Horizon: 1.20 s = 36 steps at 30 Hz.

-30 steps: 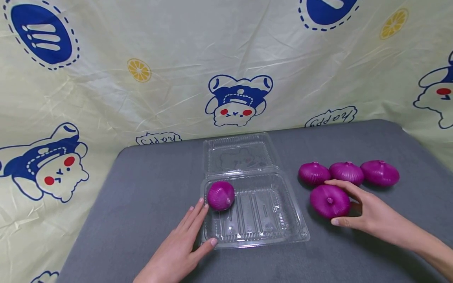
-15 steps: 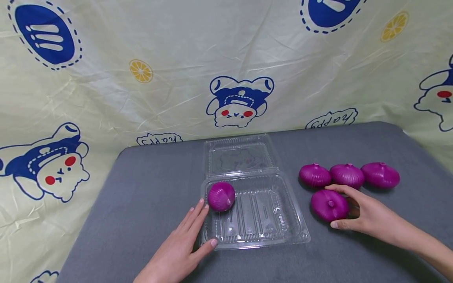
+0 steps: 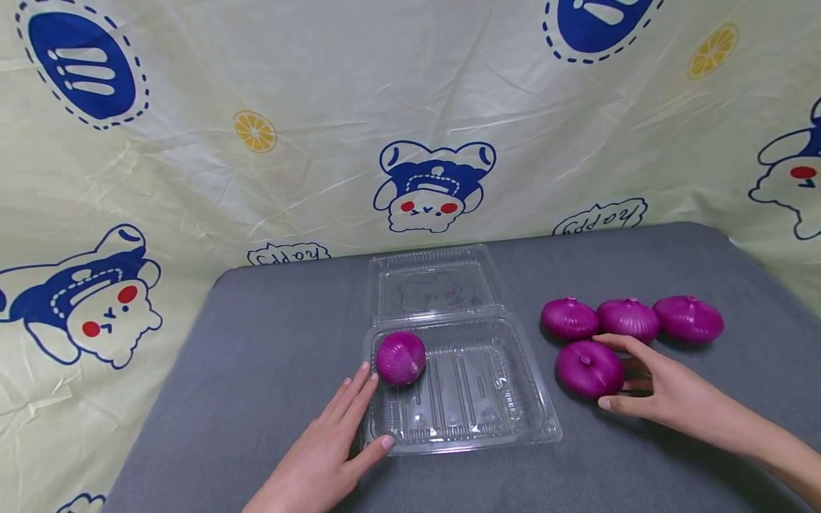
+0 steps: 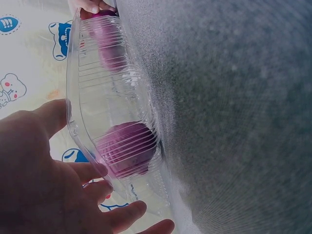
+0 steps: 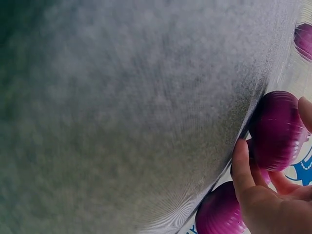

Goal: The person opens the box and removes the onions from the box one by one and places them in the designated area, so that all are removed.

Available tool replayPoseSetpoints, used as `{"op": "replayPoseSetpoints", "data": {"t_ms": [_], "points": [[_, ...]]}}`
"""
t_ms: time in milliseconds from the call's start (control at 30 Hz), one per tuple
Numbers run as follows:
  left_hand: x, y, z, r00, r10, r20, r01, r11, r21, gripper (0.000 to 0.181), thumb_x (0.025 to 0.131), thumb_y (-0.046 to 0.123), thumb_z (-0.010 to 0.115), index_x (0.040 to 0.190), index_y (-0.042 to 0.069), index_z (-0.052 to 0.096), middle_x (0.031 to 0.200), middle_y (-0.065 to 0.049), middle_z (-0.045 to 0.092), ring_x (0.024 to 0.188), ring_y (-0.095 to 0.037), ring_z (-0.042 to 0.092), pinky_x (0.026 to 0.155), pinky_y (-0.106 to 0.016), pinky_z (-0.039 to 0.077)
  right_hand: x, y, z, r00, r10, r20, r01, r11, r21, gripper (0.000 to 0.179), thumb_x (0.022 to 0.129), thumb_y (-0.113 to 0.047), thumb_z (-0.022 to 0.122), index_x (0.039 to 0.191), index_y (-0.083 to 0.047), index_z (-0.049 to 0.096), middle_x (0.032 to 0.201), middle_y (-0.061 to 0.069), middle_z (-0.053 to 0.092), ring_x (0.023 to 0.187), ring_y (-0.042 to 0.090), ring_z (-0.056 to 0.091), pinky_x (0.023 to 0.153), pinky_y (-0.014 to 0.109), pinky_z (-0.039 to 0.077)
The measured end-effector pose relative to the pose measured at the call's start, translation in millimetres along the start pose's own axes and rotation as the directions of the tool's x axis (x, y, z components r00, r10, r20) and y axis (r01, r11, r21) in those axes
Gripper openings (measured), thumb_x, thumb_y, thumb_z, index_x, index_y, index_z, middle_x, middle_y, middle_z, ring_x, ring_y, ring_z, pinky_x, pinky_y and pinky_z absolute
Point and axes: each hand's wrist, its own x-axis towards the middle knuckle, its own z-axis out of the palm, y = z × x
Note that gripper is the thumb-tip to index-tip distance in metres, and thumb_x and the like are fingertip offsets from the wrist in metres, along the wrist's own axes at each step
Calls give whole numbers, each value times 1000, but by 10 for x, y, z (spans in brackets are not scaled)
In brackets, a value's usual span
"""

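Note:
My left hand lies with spread fingers at the left edge of a clear plastic clamshell container, fingertips touching its rim. In the left wrist view the thumb and fingers are along that rim. One purple onion sits inside the container at its left. On the cloth to the right, my right hand holds another purple onion loosely between thumb and fingers. Its stem end faces up. Seen from the right wrist, that held onion has the fingers below it and the thumb at its side.
Three more purple onions stand in a row just behind the held one. The container's lid lies folded back behind its base. Grey cloth covers the table, and a printed curtain hangs at the back.
In my right hand the onion has turned, its stem end tipping from facing me to facing up, and it has shifted slightly left. The left hand and the container have stayed put.

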Motion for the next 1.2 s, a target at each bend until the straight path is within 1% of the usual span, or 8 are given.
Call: {"op": "replayPoseSetpoints", "data": {"t_ms": [167, 333, 467, 633, 733, 867, 1100, 1200], "points": [[3, 1, 4, 1000, 0, 0, 0, 1000, 2, 81, 94, 64, 49, 158, 23, 22, 163, 12, 9, 148, -27, 15, 106, -62, 31, -14, -26, -9, 1000, 9, -1, -9, 1000, -17, 79, 80, -29, 83, 144, -17, 40, 135, 16, 49, 97, 21, 67, 76, 24, 55], [-2, -3, 11, 1000, 14, -12, -14, 1000, 8, 81, 94, 63, 49, 158, 22, 21, 164, 11, 9, 148, -28, 15, 107, -61, 31, -31, -105, -63, 1000, 10, -28, -13, 993, -120, 81, 79, -40, 83, 144, -17, 41, 138, 14, 47, 105, 34, 64, 77, 31, 56], [-5, -9, 15, 1000, 23, -18, -23, 1000, 11, 81, 95, 63, 49, 158, 20, 23, 164, 10, 10, 148, -28, 16, 108, -59, 31, -19, -215, -112, 994, -69, -90, 47, 971, -233, 78, 78, -43, 83, 141, -16, 47, 138, 9, 49, 106, 33, 63, 79, 28, 55], [8, -10, 16, 1000, 12, -4, -12, 1000, 5, 81, 94, 63, 49, 158, 19, 24, 164, 9, 10, 148, -28, 16, 108, -59, 31, 5, -357, -104, 955, -247, -167, 193, 938, -287, 72, 76, -22, 87, 139, -17, 52, 134, -4, 51, 111, 6, 54, 86, 5, 41], [14, -10, 15, 1000, 7, 1, -7, 1000, 2, 81, 94, 63, 50, 158, 19, 24, 164, 9, 10, 148, -29, 16, 108, -60, 31, 25, -427, -62, 918, -349, -187, 292, 916, -273, 75, 71, -6, 88, 138, -16, 55, 134, -7, 53, 119, -2, 46, 93, 4, 35], [11, -12, 14, 1000, 12, -5, -12, 1000, 6, 81, 95, 62, 50, 158, 19, 24, 164, 9, 10, 148, -28, 16, 109, -59, 30, 52, -500, 13, 884, -431, -183, 375, 886, -273, 77, 68, 1, 87, 137, -17, 57, 134, -6, 55, 127, 0, 42, 99, 6, 30], [15, -15, 12, 1000, 9, -3, -9, 1000, 7, 81, 94, 63, 50, 158, 20, 23, 164, 9, 10, 148, -28, 16, 109, -59, 30, 129, -672, 168, 881, -449, -149, 402, 877, -265, 78, 71, -3, 86, 138, -27, 55, 136, -7, 54, 128, 3, 42, 100, 6, 30], [6, -18, 12, 1000, 14, -10, -14, 1000, 8, 81, 94, 63, 50, 158, 20, 23, 164, 10, 10, 148, -28, 17, 108, -59, 31, 166, -732, 234, 882, -456, -119, 419, 874, -246, 74, 74, -5, 84, 138, -25, 55, 138, -8, 53, 129, 5, 42, 102, 8, 29]]}}
